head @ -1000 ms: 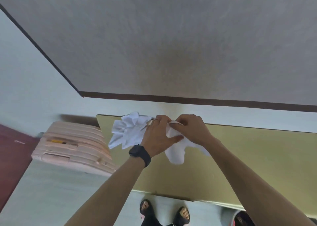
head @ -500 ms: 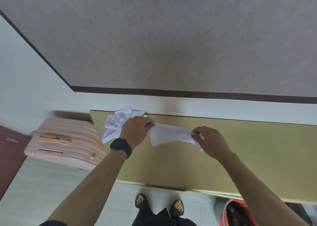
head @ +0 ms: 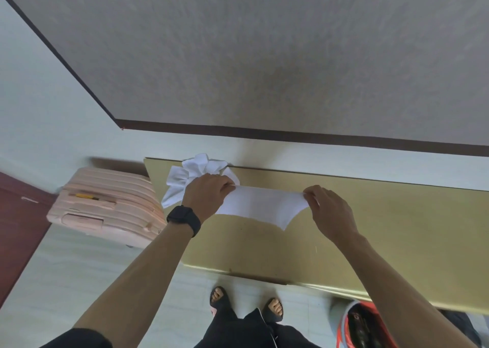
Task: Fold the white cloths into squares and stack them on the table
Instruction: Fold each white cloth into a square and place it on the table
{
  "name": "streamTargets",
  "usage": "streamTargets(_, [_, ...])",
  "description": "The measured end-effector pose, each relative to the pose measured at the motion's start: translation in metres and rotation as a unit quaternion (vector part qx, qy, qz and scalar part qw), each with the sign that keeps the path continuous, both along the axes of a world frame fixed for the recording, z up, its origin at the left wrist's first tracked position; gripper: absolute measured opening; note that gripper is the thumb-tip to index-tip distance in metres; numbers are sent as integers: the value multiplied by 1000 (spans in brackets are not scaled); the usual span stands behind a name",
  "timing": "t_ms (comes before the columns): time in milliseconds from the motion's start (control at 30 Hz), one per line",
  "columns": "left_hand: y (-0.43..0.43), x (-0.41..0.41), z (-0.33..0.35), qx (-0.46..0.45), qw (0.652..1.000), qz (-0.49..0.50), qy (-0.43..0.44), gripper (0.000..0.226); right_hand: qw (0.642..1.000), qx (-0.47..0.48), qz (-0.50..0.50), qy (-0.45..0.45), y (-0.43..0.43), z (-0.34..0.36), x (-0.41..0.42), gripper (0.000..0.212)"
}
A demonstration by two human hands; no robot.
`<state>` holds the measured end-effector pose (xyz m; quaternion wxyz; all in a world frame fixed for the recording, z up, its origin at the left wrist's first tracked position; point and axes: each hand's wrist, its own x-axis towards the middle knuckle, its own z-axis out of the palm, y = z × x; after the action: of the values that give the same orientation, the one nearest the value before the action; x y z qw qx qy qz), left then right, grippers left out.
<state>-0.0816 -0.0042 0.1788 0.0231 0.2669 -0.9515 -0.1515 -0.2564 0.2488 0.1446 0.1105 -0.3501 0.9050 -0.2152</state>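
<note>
**One cloth stretched between two hands, first fold yet to come**

The left hand point(head: 209, 194) pinches one upper corner of a white cloth point(head: 262, 205) with curled fingers, and the right hand point(head: 330, 212) pinches the opposite upper corner the same way. Between them the top edge is pulled straight, while the lower edge sags in a curve and ends in a point below and just inside the right hand. Whether that point touches the table point(head: 397, 228) cannot be told.

Just beyond the left hand, partly hidden by it, lies the pile of cloths point(head: 195, 173), crumpled and ruffled at the table's far edge. No folded square shows anywhere near the hands, so the task looks to be at its start: this is the spreading-out step.

The next move probably calls for laying the cloth flat on the bare table under the hands, or bringing the two pinched corners together while keeping the edges matched.

The cloth looks thin, limp and matte, and would likely crease easily. The table is smooth, olive-gold and faintly glossy, so fabric may slide on it. A black watch point(head: 184, 219) sits on the left wrist.
</note>
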Motion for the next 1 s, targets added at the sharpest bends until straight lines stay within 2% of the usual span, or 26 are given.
streamTargets(133, [-1,21,-3,121,992,33,-25,19,999,-36,19,-26,14,-4,12,12])
streamTargets(267, [-8,46,-5,243,966,55,-71,9,995,0,27,-100,33,-1,26,13])
streamTargets(433, [-14,53,-8,340,930,63,-122,18,984,-5,1,-181,45,13,29,13])
streamTargets(567, [-24,35,-15,343,931,52,-114,15,981,8,-15,-193,36,11,11,9])
streamTargets(800, [-38,-23,-61,224,966,56,-113,20,986,73,-35,-147,-4,-40,-34,10])
streamTargets(900, [-44,-43,-94,228,964,77,-114,19,985,101,-73,-119,-22,-70,-51,12])
streamTargets(1000, [-49,-55,-124,262,951,125,-108,13,977,98,-127,-144,-38,-99,-63,16])
